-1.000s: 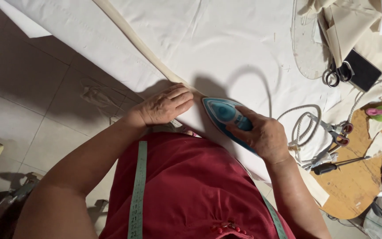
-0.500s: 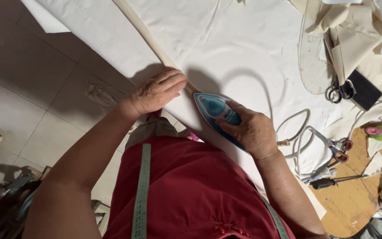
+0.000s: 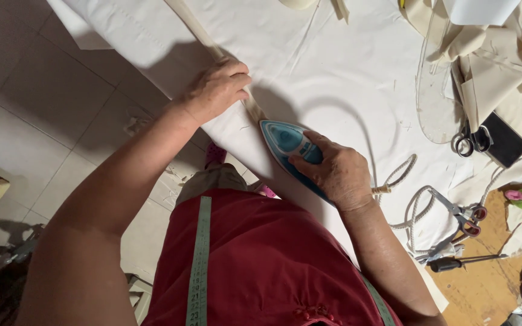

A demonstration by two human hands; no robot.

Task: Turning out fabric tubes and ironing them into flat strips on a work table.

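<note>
Iron (image 3: 290, 145) in blue and white sits flat on the white cloth (image 3: 345, 78), gripped from above by the right hand (image 3: 333, 172), whose fingers are clamped round its handle. Its pointed nose aims away from the person, toward a long cream strip of fabric (image 3: 203, 37) that runs along the near edge of the cloth. The left hand (image 3: 215, 90) lies just ahead of that nose, palm down and fingers flat together, pressing the strip onto the cloth; it holds nothing.

Just beyond the right wrist, the iron's white cord (image 3: 409, 199) loops over the cloth. Farther out to that side lie a pair of scissors with red handles (image 3: 463, 214) and, near them, a dark-handled tool (image 3: 448, 264), on a wooden surface (image 3: 484, 290). Farther still, away from the person, a second pair of scissors with black handles (image 3: 469, 142) rests beside a flat black case (image 3: 505, 140), and a heap of cream fabric pieces (image 3: 484, 66) lies past those.

Close under both arms, a green tape measure (image 3: 199, 259) hangs down the front of the person's red garment (image 3: 261, 265). Beyond the left arm is a pale tiled floor (image 3: 37, 108).
</note>
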